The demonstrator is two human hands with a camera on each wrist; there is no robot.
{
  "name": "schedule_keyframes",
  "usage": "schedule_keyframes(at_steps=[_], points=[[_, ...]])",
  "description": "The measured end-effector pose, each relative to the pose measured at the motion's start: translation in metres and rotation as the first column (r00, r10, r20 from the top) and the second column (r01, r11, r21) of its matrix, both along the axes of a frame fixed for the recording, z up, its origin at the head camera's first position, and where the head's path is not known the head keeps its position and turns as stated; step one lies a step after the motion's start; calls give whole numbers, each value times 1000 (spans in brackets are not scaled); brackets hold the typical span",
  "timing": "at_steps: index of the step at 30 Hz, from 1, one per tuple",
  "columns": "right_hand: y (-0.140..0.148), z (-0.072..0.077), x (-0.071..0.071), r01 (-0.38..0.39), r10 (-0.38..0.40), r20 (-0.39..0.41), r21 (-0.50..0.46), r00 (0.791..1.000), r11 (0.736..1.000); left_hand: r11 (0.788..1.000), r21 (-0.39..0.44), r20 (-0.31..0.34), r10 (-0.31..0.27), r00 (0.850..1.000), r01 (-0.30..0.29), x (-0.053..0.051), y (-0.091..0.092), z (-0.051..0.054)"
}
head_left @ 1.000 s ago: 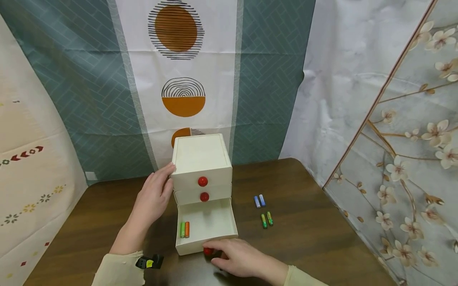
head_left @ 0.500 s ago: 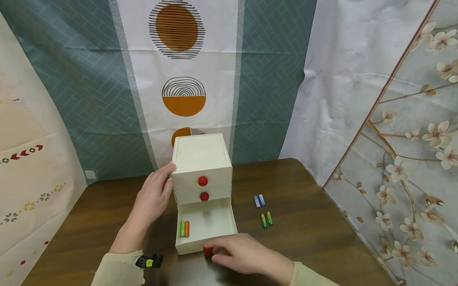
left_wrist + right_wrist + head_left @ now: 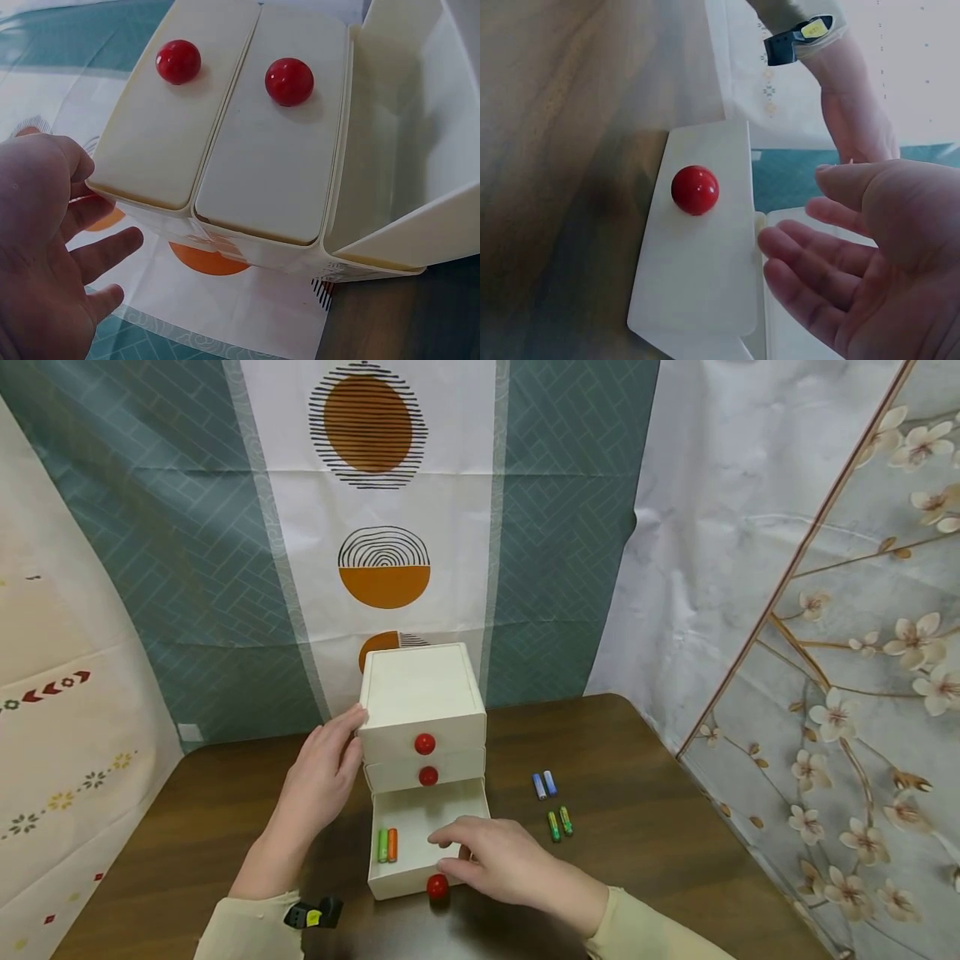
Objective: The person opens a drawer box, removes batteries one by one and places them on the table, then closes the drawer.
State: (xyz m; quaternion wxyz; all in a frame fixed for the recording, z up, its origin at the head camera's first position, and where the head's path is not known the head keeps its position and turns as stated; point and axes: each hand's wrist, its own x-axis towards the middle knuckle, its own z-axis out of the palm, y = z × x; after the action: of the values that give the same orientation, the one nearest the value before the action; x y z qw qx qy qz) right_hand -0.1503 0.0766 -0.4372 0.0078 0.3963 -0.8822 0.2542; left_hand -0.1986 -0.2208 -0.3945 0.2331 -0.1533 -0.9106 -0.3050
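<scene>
Because the bottom drawer [image 3: 401, 883] stands well out from the cabinet [image 3: 422, 683], downward pressure on its front could, in my judgement, tilt or unseat it. The right hand [image 3: 506, 864] is over the drawer's right front part, its fingers loosely bent and gripping nothing; contact with the rim cannot be confirmed. The left hand [image 3: 322, 772] rests against the cabinet's upper left side, fingers extended rather than wrapped; should that support slacken, the cabinet might slip under a push or pull. A green battery [image 3: 383, 846] and an orange battery [image 3: 393, 845] lie side by side near the drawer's left wall. With bare drawer floor to their right, a jolt would probably roll them across.

Orientation: the drawer opens toward the person, its red knob [image 3: 437, 887] facing the same way. Both batteries inside lie with long axes front to back, nearly parallel to the side wall. On the surface [image 3: 615, 777], right of the cabinet, blue-and-white batteries [image 3: 539, 786] and green-and-yellow batteries [image 3: 553, 826] lie in pairs, far ends angled slightly left.
</scene>
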Motion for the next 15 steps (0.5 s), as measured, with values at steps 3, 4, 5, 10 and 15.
schedule_keyframes(at_steps=[3,4,5,10,15], points=[[-2,0,-2,-1,2,-20,13,1000,1000,1000,1,-1,1,1000,-1,0,0,0],[-3,0,-3,-2,2,-25,15,1000,1000,1000,1,-2,0,1000,0,1,0,-1],[-4,0,-4,-2,2,-30,18,1000,1000,1000,2,-2,0,1000,0,1,1,-1],[-9,-2,-10,0,3,-66,42,998,999,1000,3,-5,0,1000,0,1,1,-1],[-14,-3,-18,4,2,-94,68,996,998,1000,1,-11,0,1000,0,1,0,-1]])
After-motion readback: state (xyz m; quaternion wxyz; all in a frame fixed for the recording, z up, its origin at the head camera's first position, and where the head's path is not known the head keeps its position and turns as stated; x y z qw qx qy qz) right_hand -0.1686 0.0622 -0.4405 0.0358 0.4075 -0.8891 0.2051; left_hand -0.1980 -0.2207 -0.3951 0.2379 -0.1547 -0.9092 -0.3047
